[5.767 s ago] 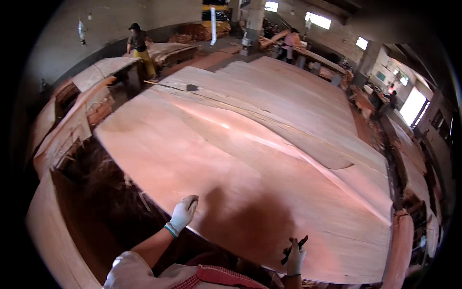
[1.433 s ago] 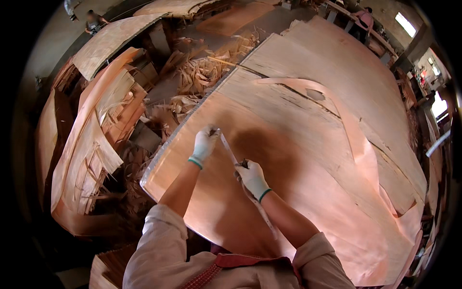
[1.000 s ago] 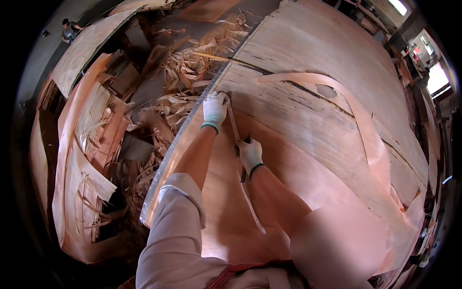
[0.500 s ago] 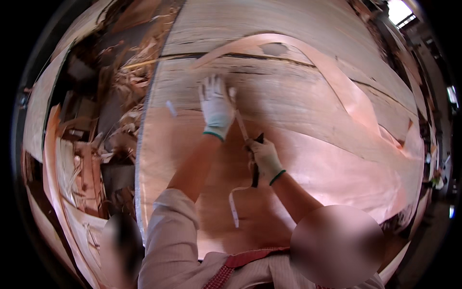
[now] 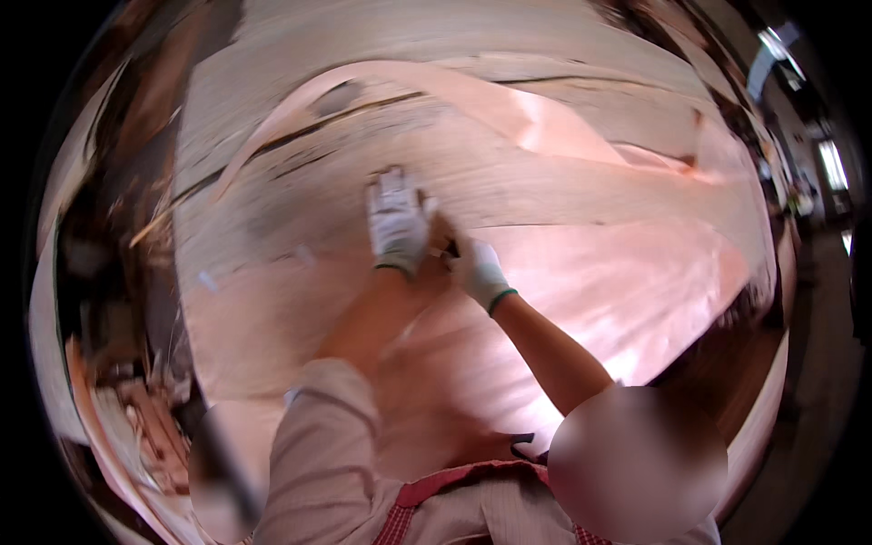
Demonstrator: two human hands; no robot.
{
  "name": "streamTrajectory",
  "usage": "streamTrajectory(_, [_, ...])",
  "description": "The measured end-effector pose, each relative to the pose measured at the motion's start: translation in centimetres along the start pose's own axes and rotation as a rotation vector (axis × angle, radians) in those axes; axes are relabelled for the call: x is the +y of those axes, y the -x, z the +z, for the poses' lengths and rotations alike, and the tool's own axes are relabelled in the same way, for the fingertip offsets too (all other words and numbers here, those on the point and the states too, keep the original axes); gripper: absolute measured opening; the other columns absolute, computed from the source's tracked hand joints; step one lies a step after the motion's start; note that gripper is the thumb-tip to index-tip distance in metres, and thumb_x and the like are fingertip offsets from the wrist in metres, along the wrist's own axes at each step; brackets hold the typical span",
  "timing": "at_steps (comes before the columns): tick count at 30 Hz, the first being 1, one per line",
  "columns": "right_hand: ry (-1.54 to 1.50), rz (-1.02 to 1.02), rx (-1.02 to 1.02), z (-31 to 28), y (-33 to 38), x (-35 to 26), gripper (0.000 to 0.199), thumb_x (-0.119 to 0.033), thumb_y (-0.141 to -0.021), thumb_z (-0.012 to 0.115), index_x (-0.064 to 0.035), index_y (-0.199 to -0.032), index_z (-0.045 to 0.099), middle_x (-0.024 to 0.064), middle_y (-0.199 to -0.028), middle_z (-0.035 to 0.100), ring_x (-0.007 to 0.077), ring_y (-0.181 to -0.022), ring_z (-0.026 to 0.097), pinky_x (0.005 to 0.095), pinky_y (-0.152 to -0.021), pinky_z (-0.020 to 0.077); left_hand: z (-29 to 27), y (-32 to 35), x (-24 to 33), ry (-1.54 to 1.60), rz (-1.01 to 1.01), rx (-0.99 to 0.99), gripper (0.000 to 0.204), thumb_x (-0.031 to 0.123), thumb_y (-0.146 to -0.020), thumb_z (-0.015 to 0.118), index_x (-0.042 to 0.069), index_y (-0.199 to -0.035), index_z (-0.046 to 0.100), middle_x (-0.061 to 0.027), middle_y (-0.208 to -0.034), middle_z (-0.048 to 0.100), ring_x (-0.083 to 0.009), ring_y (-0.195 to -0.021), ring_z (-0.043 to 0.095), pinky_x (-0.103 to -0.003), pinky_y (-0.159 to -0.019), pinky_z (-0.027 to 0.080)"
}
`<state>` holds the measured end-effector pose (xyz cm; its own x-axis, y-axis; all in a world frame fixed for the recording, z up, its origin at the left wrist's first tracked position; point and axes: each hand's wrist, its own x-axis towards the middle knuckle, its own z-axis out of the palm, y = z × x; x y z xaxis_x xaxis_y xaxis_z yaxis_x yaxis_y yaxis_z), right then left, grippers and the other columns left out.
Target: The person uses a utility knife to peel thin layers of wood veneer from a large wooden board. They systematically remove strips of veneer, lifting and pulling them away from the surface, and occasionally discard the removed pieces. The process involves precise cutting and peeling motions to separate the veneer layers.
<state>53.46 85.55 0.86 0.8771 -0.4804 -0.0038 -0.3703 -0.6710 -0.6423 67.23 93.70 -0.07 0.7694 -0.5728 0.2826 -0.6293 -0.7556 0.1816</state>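
Observation:
My left hand, in a white glove with a green cuff edge, lies with fingers stretched out on the wood veneer. Close beside it on the right, my gloved right hand has its fingers closed around something. A dark bit shows at the fingertips, but blur hides what it is. Under both hands, a smooth pinkish veneer sheet meets a greyer, cracked veneer sheet. Two short pale tape pieces stick on the veneer to the left of my hands.
A long curled veneer strip arches across the far part of the sheets. Torn veneer scraps are piled along the left side. Near my apron lies a small dark curved object. A dim aisle runs down the right.
The view has swung, shifting the sheets leftward and turning them. My right hand has come closer to my left. The dangling white tape and dark-handled tool no longer show clearly in my right hand.

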Motion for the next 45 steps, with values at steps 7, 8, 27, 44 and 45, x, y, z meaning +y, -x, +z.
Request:
streamTrajectory(7, [-0.768,0.436,0.099,-16.6,7.6,2.1,0.022,-0.022,-0.093,0.059,-0.0016,-0.1,0.054,0.0038,-0.076,0.062,0.0081,-0.058,0.052,0.0227,-0.052,0.0421,1.0,1.6,-1.0,-0.177,0.0,0.046,0.061,0.041,-0.095,0.044,0.002,-0.141,0.036,-0.0169,-0.149,0.033,-0.034,-0.139,0.027,-0.047,-0.114,0.016])
streamTrajectory(8, [-0.805,0.379,0.151,-17.9,10.3,3.6,0.023,-0.022,-0.094,0.057,-0.0012,-0.104,0.052,0.0041,-0.079,0.062,0.0091,-0.058,0.052,0.023,-0.052,0.0423,0.8,1.9,-0.2,-0.231,0.009,0.088,0.061,0.04,-0.094,0.044,0.001,-0.14,0.038,-0.0187,-0.147,0.035,-0.0351,-0.138,0.029,-0.047,-0.114,0.018])
streamTrajectory(27, [-0.919,0.399,0.06,-41.4,33.2,25.2,0.012,-0.008,-0.091,0.058,-0.0009,-0.1,0.055,0.0024,-0.071,0.059,0.0086,-0.058,0.049,0.0213,-0.051,0.0392,-9.3,20.0,50.9,1.551,-0.169,-0.58,0.007,0.005,-0.095,0.052,0.001,-0.092,0.058,-0.0047,-0.092,0.062,-0.0115,-0.081,0.061,-0.026,-0.073,0.053])
streamTrajectory(44, [-0.808,0.655,0.128,-37.6,10.8,43.2,0.02,-0.017,-0.089,0.061,0.0028,-0.089,0.063,0.0061,-0.071,0.063,0.0123,-0.058,0.055,0.0296,-0.053,0.0442,11.7,-6.3,57.9,0.396,0.129,0.178,0.018,0.016,-0.076,0.068,0.008,-0.089,0.059,-0.0093,-0.107,0.059,-0.0292,-0.1,0.054,-0.043,-0.085,0.042])
streamTrajectory(45, [-0.816,0.678,0.141,-37.7,10.7,43.1,0.019,-0.017,-0.089,0.061,0.0026,-0.089,0.063,0.0058,-0.071,0.063,0.012,-0.058,0.055,0.0294,-0.052,0.0439,11.3,-6.6,58.5,0.353,0.059,0.171,0.02,0.016,-0.076,0.068,0.009,-0.091,0.058,-0.0086,-0.11,0.058,-0.0294,-0.103,0.052,-0.044,-0.087,0.041])
